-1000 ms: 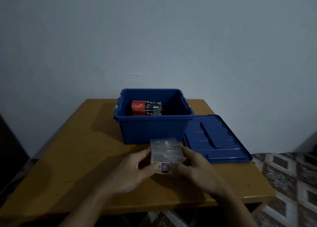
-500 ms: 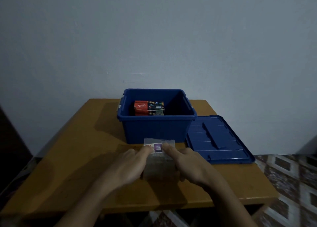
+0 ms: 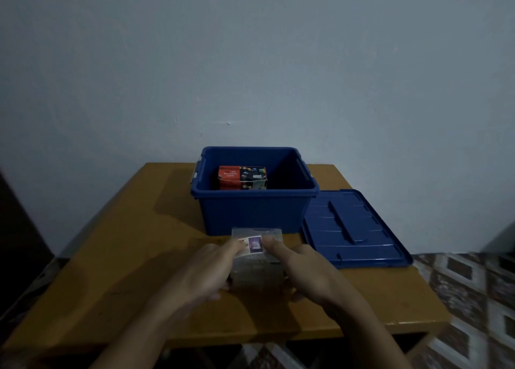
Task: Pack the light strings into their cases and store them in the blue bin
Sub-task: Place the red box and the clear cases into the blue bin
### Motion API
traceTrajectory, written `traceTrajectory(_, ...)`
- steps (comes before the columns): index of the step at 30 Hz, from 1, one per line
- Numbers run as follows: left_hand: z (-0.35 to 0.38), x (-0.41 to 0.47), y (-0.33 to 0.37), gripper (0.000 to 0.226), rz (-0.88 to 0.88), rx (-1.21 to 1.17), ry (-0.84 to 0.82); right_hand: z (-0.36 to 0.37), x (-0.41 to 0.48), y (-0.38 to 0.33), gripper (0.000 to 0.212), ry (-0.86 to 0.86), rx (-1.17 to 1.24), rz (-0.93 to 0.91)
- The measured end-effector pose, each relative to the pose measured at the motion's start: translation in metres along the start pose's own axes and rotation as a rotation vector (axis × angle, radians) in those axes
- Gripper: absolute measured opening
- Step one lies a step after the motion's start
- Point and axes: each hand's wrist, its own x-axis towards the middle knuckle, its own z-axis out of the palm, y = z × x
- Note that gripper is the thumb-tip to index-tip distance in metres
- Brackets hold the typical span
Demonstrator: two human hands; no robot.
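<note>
Presently, item in hand: clear plastic case [image 3: 252, 274], lying flat on the wooden table [image 3: 125, 257] and clasped from both sides. The left hand [image 3: 206, 274] is on its 9 o'clock flank and the right hand [image 3: 306, 271] on its 3 o'clock flank. Each forefinger is stretched forward onto the printed label [image 3: 252, 246] at the case's 12 o'clock end, with the other fingers curled down along the sides. Contents: too dim and blurred to confirm a light string inside.

Change noted: a second ago the case was held upright between the hands, label end lowest. Half a second ago it had been tipped over and laid down with the label end away from the wearer, and it has hardly shifted since. The forefingers keep pressing that far end. Judged: the flap is being closed, the last act of packing this case.

Surroundings: blue bin [image 3: 250, 215], open, at 12 o'clock of the case and just beyond it. Inside it sits a red boxed light set [image 3: 241, 177], already stored and unmoved. The blue lid [image 3: 354, 229] lies flat on the table at 2 o'clock, beside the bin.

Outstanding, by judgement: the case has yet to be lifted into the bin.
</note>
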Motion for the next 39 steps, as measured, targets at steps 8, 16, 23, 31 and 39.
traceTrajectory(8,-0.008,-0.015,0.013,0.042,0.040,0.026,-0.004,-0.006,-0.017,-0.021,0.073,-0.031,-0.031,-0.082)
traceTrajectory(16,-0.034,-0.037,0.064,0.029,0.274,0.026,0.191,-0.031,-0.040,-0.084,0.044,-0.007,0.077,-0.253)
traceTrajectory(23,-0.059,0.010,0.107,0.040,0.292,-0.012,0.253,-0.060,0.024,-0.113,0.058,0.194,0.081,-0.311)
traceTrajectory(31,-0.060,0.074,0.109,0.032,0.045,-0.004,0.218,-0.048,0.092,-0.123,0.041,0.020,0.064,-0.105)
traceTrajectory(39,-0.069,0.097,0.112,0.047,-0.073,0.017,0.103,-0.046,0.108,-0.119,0.039,-0.072,0.018,0.008)
